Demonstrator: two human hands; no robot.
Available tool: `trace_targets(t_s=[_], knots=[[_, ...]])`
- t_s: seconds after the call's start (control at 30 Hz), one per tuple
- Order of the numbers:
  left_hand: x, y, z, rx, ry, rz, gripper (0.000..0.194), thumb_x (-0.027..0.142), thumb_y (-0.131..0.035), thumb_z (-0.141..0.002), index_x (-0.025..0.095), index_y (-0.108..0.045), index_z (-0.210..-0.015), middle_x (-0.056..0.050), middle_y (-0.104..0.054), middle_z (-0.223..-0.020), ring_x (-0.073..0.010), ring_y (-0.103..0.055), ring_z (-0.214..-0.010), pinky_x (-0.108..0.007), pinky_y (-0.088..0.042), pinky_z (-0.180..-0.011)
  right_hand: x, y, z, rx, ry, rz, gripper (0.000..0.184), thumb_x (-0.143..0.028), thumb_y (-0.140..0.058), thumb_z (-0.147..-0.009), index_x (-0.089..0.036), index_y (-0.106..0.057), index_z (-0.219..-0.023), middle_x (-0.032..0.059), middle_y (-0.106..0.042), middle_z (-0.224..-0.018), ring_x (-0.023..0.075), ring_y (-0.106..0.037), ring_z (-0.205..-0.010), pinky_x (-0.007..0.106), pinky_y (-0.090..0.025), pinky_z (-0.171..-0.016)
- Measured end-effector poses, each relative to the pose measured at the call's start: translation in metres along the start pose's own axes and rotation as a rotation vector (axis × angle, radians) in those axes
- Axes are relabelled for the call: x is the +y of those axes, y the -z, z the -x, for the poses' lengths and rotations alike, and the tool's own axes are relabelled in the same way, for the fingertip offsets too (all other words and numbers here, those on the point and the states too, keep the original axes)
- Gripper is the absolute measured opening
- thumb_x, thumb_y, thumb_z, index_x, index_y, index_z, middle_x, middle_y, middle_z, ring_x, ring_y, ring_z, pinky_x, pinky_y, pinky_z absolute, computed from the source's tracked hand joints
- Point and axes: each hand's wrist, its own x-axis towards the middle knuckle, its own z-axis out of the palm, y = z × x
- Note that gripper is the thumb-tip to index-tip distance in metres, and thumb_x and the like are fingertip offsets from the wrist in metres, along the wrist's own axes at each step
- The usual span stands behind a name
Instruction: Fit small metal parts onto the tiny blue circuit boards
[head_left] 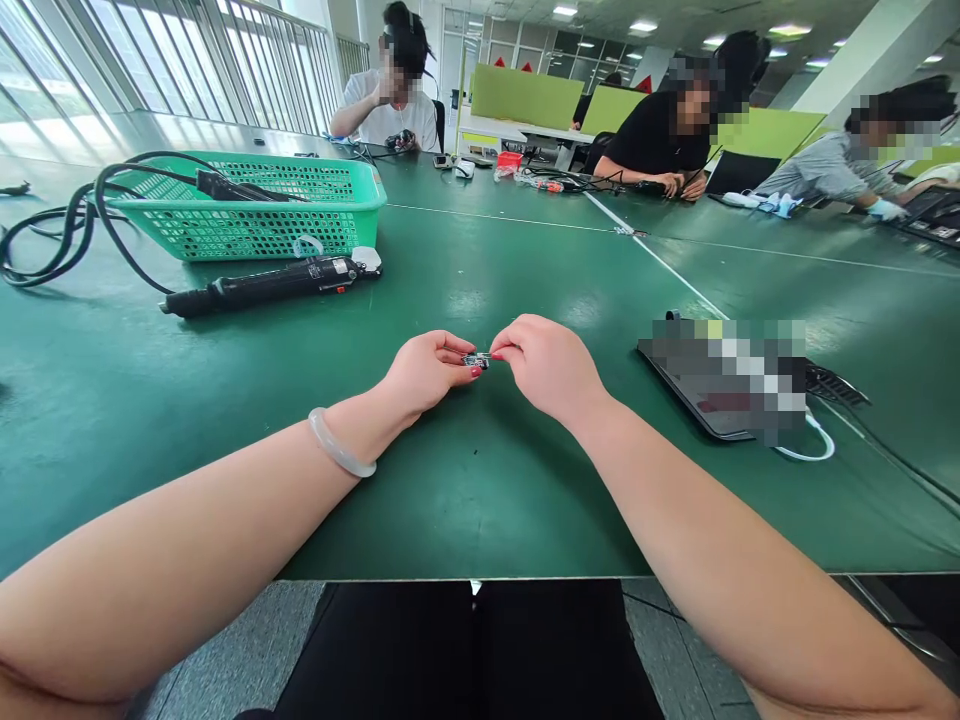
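Near the tabletop's [480, 480] front edge, the left hand [427, 375] pinches a small circuit board [475, 361]; the right hand [551, 370] grips something too small to identify at its side. Steady edge-only holding would suit it.

A smooth, milky-white bangle [330, 448] rings the left wrist on my feed. I can make out red polish on the thumbnail [475, 371] of the left hand [421, 374] and plain black trousers [397, 650]; both forearms [225, 495] are bare.
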Motion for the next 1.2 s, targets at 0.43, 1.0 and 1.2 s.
trace_targets(t_s=[0.43, 1.0, 1.2], knots=[[-0.0037, -0.0007, -0.0011, -0.019, -0.029, -0.039, 0.025, 0.005, -0.075, -0.061, 0.013, -0.063, -0.082, -0.005, -0.069, -0.076, -0.0134, -0.066, -0.072, -0.034, -0.051, -0.083, -0.0018, -0.0078, 0.0003, -0.062, 0.030, 0.043, 0.023, -0.017, -0.046, -0.088, -0.019, -0.067, -0.079, 0.0024, -0.065, -0.087, 0.0132, -0.054, -0.072, 0.028, -0.034, -0.059], [-0.0004, -0.0003, 0.0007, -0.008, -0.023, -0.031, 0.028, 0.006, -0.078, -0.059, 0.013, -0.063, -0.081, -0.004, -0.069, -0.075, -0.0133, -0.065, -0.072, -0.035, -0.052, -0.083, -0.0059, -0.0060, 0.0020, -0.045, 0.025, -0.009, 0.021, -0.019, -0.047, -0.088, -0.019, -0.065, -0.080, 0.0022, -0.064, -0.087, 0.0133, -0.055, -0.074, 0.027, -0.036, -0.060], [0.0004, -0.0004, 0.0013, -0.001, -0.013, -0.036, 0.028, 0.006, -0.078, -0.059, 0.013, -0.062, -0.082, -0.004, -0.068, -0.074, -0.0134, -0.065, -0.071, -0.035, -0.052, -0.083, -0.0080, -0.0017, 0.0028, -0.053, 0.000, -0.039, 0.018, -0.019, -0.049, -0.087, -0.019, -0.067, -0.081, 0.0019, -0.065, -0.089, 0.0137, -0.056, -0.076, 0.028, -0.038, -0.063]])
